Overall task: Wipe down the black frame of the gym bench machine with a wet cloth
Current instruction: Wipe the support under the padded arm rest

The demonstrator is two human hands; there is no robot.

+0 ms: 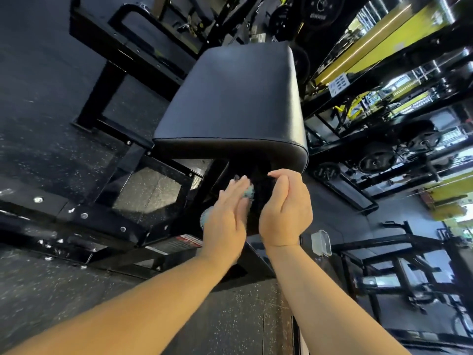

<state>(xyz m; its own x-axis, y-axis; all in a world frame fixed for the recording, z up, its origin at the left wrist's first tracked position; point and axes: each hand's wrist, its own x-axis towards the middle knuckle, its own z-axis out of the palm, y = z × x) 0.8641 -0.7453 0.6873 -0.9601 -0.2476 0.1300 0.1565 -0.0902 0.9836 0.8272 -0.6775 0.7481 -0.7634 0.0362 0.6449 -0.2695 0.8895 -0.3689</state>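
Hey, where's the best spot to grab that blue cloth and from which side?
Probably the cloth edge poking out past the left hand fingertips, approached from the right. The flat palm pins the rest against the black frame, so only that end and a bit by the wrist are exposed.

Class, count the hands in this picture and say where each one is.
2. The left hand presses the blue cloth against the black frame below the seat pad. The right hand curls round the frame's other side. None seem hidden.
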